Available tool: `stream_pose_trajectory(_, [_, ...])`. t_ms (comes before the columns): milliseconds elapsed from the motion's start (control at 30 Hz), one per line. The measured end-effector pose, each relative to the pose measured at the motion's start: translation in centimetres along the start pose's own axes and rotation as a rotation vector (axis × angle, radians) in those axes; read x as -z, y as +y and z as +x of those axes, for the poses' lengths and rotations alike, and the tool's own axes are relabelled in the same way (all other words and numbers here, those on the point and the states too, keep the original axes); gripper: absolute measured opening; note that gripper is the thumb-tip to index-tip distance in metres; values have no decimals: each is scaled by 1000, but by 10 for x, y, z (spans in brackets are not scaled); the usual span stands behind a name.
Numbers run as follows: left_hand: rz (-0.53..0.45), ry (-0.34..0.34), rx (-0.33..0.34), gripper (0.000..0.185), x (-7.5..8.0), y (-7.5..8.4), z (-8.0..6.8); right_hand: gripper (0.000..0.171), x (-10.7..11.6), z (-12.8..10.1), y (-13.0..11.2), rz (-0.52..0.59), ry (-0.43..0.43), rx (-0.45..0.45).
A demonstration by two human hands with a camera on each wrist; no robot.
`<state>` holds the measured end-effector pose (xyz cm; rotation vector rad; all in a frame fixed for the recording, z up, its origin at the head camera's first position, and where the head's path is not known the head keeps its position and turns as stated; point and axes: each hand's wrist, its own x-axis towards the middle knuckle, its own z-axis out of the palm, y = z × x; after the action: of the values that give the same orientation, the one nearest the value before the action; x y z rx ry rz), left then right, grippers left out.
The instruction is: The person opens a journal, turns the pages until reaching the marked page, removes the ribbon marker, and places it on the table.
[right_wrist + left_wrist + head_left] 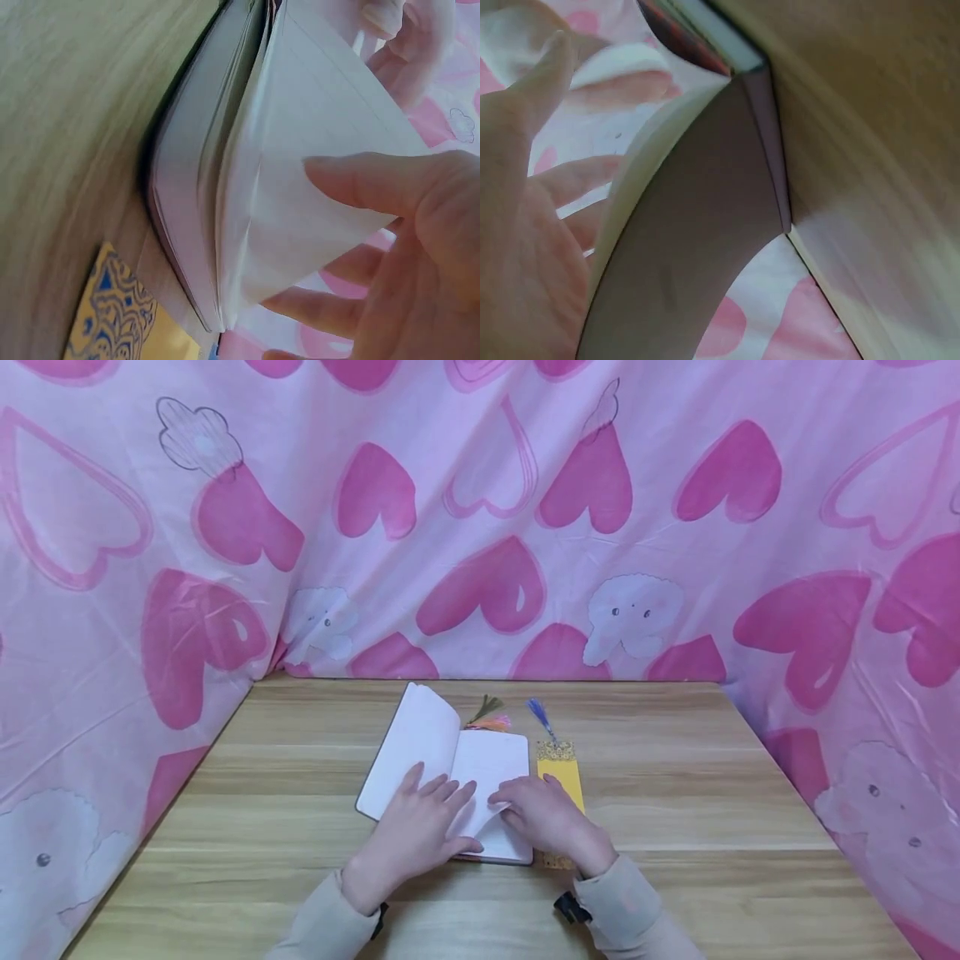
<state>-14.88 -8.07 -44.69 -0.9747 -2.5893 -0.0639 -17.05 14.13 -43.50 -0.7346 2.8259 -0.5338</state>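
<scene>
We see an open notebook (491, 760) in the lower middle of the head view, its left side raised and its right side flat on the wooden table (300, 760). The left hand (416, 831) lies over the inner lower part of the notebook, fingers straight and spread, thumb reaching across the right-hand side. The right hand (547, 817) is pinching a page (300, 244) by its lower corner — we see thumb and fingers on it best in the right wrist view.

Just right of the notebook we find a yellow bookmark (558, 768) (partly hidden under the right hand and wrist), with a blue tassel (540, 718) above it. Olive (489, 706) and orange-pink tassels (491, 723) show beyond the notebook's top edge. A pink heart-patterned cloth (427, 552) fills the upper frame.
</scene>
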Motion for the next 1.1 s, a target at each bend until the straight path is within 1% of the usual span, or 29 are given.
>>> stream_pose_trajectory(100, [25, 39, -4, 77, -3, 4, 1, 24, -1, 0, -2, 57, 83, -13])
stream_pose_trajectory(233, [64, 95, 9, 78, -6, 9, 1, 18, -2, 0, -7, 125, 193, -41])
stream_pose_trajectory(367, [75, 139, 35, 76, -10, 13, 2, 13, -3, 1, -11, 145, 312, -13])
stream_pose_trajectory(467, [65, 165, 57, 72, -10, 14, 1, 13, -4, 2, -15, 149, 375, 6])
stream_pose_trajectory(600, [77, 173, 84, 65, -10, 15, 1, 16, -6, 2, -18, 185, 409, -11])
stream_pose_trajectory(700, [97, 162, 105, 60, -8, 13, 2, 24, -5, 2, -19, 230, 424, -17])
stream_pose_trajectory(867, [104, 168, 128, 54, -6, 11, 4, 56, -3, 0, -20, 332, 430, -5])
stream_pose_trajectory(967, [110, 186, 133, 51, -6, 10, 5, 72, -2, 1, -19, 354, 436, -13])
stream_pose_trajectory(1033, [115, 185, 142, 50, -5, 9, 4, 74, -2, 2, -19, 361, 436, -20])
stream_pose_trajectory(1100, [125, 173, 156, 50, -4, 7, 2, 72, -2, 2, -19, 382, 428, -32])
